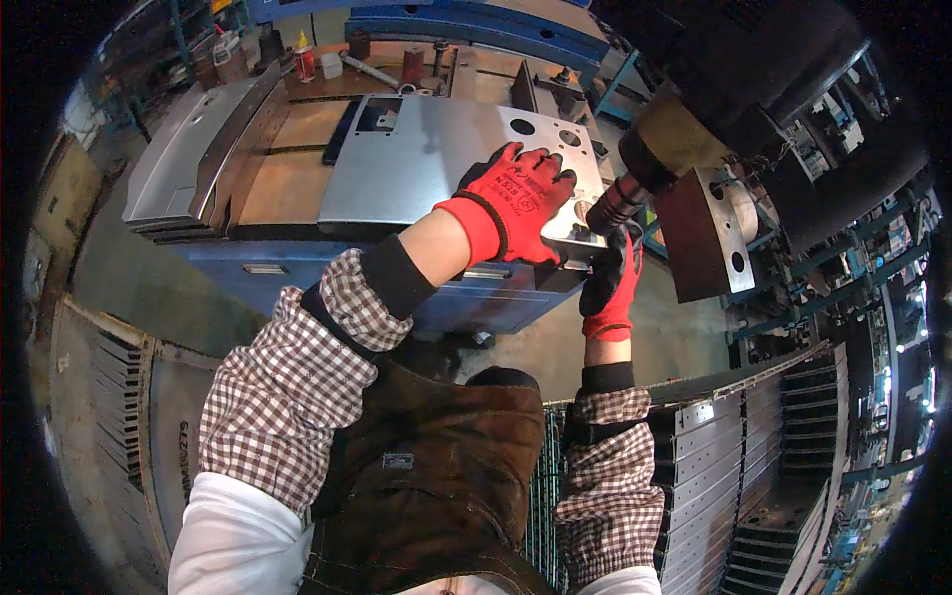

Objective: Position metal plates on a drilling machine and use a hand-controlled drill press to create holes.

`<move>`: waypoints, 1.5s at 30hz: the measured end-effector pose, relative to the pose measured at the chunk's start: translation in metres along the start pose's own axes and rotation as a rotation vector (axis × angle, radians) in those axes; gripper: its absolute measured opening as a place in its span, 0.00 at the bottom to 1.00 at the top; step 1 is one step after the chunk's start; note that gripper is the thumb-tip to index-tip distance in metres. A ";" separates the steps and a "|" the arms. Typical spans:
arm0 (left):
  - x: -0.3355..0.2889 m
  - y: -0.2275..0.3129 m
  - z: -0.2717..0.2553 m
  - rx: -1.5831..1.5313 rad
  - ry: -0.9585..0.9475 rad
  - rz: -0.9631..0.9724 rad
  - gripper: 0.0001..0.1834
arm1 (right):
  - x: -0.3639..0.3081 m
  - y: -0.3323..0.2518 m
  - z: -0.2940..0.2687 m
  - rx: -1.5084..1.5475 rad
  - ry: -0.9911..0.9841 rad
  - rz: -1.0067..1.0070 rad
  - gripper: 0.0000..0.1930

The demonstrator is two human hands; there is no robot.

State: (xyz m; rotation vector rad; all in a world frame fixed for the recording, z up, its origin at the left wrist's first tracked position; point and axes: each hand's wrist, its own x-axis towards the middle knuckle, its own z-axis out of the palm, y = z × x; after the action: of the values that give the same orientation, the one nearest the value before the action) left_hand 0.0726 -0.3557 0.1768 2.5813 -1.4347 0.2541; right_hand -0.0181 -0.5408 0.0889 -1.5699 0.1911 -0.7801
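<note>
Apron (436, 486) cut off; left hand (514, 203) spread on metal sheet (416, 159); right hand (617, 283): grip hidden, cannot tell.

The left arm (288, 397) slants forward to the right, the gloved left hand (516, 203) palm down, fingers spread; the right arm (610, 476) reaches straight ahead, its gloved right hand (617, 286) partly hidden.

Yellow-tipped red bottle (304, 65), white tub (331, 64)

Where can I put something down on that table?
Bare patches: the metal sheet between its square cutout and the left hand; the tan tabletop between bent panels and that sheet. Crowded: near the right hand and dark spindle, and around the red bottle.
</note>
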 end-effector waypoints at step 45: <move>-0.005 0.002 -0.004 -0.002 -0.017 0.009 0.53 | 0.073 -0.233 -0.052 -0.664 0.209 -0.980 0.23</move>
State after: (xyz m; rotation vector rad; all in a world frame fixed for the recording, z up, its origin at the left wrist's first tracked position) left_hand 0.0681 -0.3519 0.1801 2.5824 -1.4515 0.2316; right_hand -0.0678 -0.5822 0.3296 -2.2210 -0.2269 -1.7757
